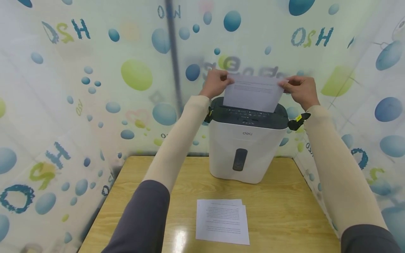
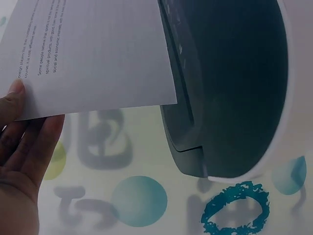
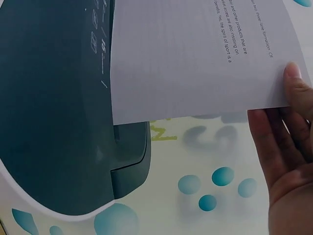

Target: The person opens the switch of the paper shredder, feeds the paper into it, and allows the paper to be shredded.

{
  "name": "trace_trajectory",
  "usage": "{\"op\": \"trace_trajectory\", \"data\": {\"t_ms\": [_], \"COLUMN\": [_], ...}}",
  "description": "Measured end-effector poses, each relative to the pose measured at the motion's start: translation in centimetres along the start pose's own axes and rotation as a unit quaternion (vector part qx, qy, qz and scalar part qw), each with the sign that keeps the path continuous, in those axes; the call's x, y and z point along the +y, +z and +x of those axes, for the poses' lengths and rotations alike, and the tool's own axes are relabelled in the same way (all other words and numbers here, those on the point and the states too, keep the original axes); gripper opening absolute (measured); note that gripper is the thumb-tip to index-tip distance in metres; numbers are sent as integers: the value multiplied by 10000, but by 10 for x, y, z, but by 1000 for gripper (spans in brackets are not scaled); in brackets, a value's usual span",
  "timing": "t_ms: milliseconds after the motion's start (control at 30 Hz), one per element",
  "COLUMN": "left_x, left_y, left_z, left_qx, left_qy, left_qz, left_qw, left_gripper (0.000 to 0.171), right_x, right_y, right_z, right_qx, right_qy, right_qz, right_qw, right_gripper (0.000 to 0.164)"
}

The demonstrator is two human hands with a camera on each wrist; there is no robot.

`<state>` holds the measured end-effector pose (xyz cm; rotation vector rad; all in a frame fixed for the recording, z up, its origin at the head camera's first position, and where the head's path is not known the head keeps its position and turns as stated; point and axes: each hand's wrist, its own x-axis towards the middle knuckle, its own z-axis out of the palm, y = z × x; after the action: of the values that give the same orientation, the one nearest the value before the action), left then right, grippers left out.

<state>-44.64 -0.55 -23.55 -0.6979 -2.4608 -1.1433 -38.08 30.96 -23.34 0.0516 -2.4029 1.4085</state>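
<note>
A printed sheet of paper (image 1: pixel 251 93) stands upright over the dark top of a white paper shredder (image 1: pixel 243 151), its lower edge right at the feed slot. My left hand (image 1: pixel 216 83) pinches the sheet's upper left corner between thumb and fingers. At the upper right corner my right hand (image 1: pixel 302 89) pinches it the same way. In the left wrist view the thumb lies on the printed face of the sheet (image 2: pixel 98 58), with the fingers behind. The right wrist view shows the other side edge of the sheet (image 3: pixel 195 68) beside the shredder's dark lid (image 3: pixel 54 98).
Several printed sheets (image 1: pixel 221 223) lie loosely stacked on the wooden table (image 1: pixel 177 182), in front of the shredder. A patterned curtain (image 1: pixel 136 105) hangs close behind and along both sides. Black wrist straps (image 1: pixel 297 122) sit near the shredder's top.
</note>
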Motion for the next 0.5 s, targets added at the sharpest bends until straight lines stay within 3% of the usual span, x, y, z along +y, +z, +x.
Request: {"op": "trace_trajectory", "data": {"t_ms": [233,500], "left_x": [-5,-7], "left_y": [6,7], "left_z": [-2,0], "left_qx": [50,-107], "left_qy": [57,-24], "left_qz": [238,210], "left_qw": [9997,9997], "left_gripper": [40,37], "right_x": [4,5], "right_y": [3,3], "right_z": [-1,1], "right_qx": [-110,-291], "right_qy": [48,2], "right_qz": [-21,-698], "right_qw": [9999,9971], "right_gripper": [44,54]}}
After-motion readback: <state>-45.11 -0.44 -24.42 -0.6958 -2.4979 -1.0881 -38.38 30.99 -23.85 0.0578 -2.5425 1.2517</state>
